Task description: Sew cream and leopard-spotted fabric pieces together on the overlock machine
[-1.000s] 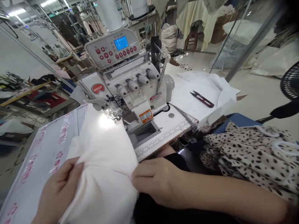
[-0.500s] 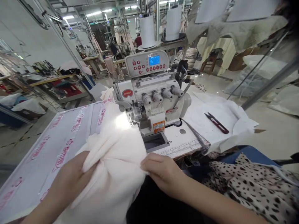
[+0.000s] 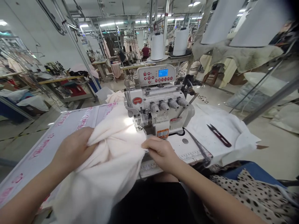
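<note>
At the overlocker (image 3: 158, 107), hands (image 3: 73, 149) (image 3: 161, 152), gripping fabric (image 3: 109, 165) (bunched)

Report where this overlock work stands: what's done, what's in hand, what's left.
Done: a spotted fabric pile lies at right, though whether it is sewn cannot be told. In hand: the left hand and right hand gather white fabric before the overlock machine. Left: no seam is discernible on that fabric, and thread snips lie on a white cloth.
</note>
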Demonstrator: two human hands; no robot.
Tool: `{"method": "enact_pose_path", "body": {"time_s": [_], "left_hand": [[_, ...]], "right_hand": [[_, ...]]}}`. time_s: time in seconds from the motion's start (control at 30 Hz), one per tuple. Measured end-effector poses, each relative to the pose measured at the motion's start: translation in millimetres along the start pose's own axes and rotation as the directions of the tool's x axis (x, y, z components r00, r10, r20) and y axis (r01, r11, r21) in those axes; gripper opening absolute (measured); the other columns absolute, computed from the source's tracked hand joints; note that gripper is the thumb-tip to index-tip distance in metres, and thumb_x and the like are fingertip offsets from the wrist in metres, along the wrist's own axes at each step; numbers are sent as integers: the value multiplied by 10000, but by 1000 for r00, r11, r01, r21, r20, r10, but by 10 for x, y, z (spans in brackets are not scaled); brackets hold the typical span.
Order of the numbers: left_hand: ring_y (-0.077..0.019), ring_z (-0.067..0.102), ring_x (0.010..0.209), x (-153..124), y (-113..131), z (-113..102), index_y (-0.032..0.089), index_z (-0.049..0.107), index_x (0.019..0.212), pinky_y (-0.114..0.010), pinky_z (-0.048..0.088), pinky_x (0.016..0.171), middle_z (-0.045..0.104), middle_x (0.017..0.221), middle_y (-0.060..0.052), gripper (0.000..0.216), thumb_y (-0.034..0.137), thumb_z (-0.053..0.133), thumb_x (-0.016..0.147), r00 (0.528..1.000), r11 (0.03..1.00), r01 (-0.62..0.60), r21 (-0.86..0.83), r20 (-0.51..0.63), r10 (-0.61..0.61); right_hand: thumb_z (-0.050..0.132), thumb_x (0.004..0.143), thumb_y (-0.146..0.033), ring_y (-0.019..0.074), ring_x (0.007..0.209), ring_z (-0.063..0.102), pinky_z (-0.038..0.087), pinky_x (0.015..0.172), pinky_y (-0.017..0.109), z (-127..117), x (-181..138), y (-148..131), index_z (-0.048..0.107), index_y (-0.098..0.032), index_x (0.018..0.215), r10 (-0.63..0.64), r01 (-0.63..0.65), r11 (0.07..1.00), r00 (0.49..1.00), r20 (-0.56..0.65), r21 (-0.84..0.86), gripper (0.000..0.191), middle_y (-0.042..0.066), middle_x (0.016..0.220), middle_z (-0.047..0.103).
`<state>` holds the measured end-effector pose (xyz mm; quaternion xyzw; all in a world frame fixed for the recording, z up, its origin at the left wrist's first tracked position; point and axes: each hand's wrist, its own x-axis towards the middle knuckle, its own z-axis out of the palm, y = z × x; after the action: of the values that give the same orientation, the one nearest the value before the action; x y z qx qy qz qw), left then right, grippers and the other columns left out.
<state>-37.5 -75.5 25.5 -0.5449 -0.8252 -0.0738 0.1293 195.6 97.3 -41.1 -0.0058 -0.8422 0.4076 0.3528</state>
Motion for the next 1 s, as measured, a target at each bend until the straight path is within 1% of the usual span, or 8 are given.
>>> {"method": "enact_pose_path", "body": {"time_s": [0.13, 0.23, 0.33, 0.53, 0.67, 0.77, 0.87, 1.0], "left_hand": [[-279, 500, 1022, 157, 98, -56, 146, 534, 1048, -402, 412, 891, 535, 1048, -94, 395, 398, 395, 777, 988, 998, -20, 51, -151, 28], [-261, 467, 1068, -52, 479, -98, 125, 490, 1113, -408, 393, 945, 495, 1084, -121, 425, 389, 479, 780, 920, 990, -137, -23, -374, 118], [-255, 505, 986, -376, 882, -19, 172, 458, 1148, -384, 463, 831, 520, 1047, -124, 460, 381, 528, 745, 916, 948, -316, -45, -273, 293], [-208, 540, 830, -418, 948, 209, 143, 524, 914, -333, 453, 742, 566, 884, -95, 192, 125, 396, 771, 886, 911, -412, 25, -222, 407], [-142, 507, 582, -234, 904, 23, 194, 465, 709, -255, 402, 549, 513, 620, 2, 175, 185, 325, 812, 980, 968, -196, -159, -76, 186], [-132, 530, 559, -145, 1037, -132, 206, 498, 879, -245, 404, 544, 565, 669, 21, 206, 363, 377, 824, 1000, 962, -14, -274, 19, 20], [-177, 580, 584, -84, 1174, -144, 214, 429, 1205, -271, 402, 531, 634, 777, -17, 524, 459, 497, 746, 987, 993, 15, -117, 158, 3], [-226, 614, 718, -27, 1189, -52, 265, 518, 1192, -315, 411, 603, 661, 833, -34, 446, 234, 423, 758, 961, 982, -161, 99, 242, 134]], "right_hand": [[448, 798, -48, 147, 869, 577, 464, 767, 262, 90, 18, 57, 602, -178, 870, 24, -19, 999, 992, -127, 43, 213, 40, 897, 608], [497, 832, -175, 147, 829, 572, 482, 689, 256, 219, -144, 15, 530, -173, 998, 254, -226, 966, 920, -298, 125, 170, 72, 1003, 562], [529, 835, -327, 134, 687, 549, 455, 557, 230, 394, -318, -76, 467, -159, 997, 497, -450, 863, 837, -229, 229, 242, 52, 883, 551], [545, 808, -283, 162, 742, 520, 426, 717, 305, 598, -386, -126, 565, -125, 795, 493, -469, 839, 870, -19, 276, 159, 39, 778, 574], [609, 764, -381, 139, 720, 550, 440, 726, 292, 558, -448, -119, 609, -138, 855, 469, -419, 451, 862, 190, 788, 260, 13, 772, 609], [734, 646, -376, 144, 758, 581, 445, 756, 294, 559, -471, -130, 624, -161, 910, 481, -374, 225, 846, 231, 900, 358, 9, 823, 643], [762, 614, -357, 139, 740, 589, 450, 744, 291, 610, -467, -110, 636, -158, 877, 485, -377, 174, 837, 254, 910, 353, 9, 816, 654], [732, 637, -400, 125, 670, 564, 443, 674, 269, 662, -503, -49, 622, -143, 800, 513, -425, 238, 819, 258, 874, 324, 5, 771, 633]]}}
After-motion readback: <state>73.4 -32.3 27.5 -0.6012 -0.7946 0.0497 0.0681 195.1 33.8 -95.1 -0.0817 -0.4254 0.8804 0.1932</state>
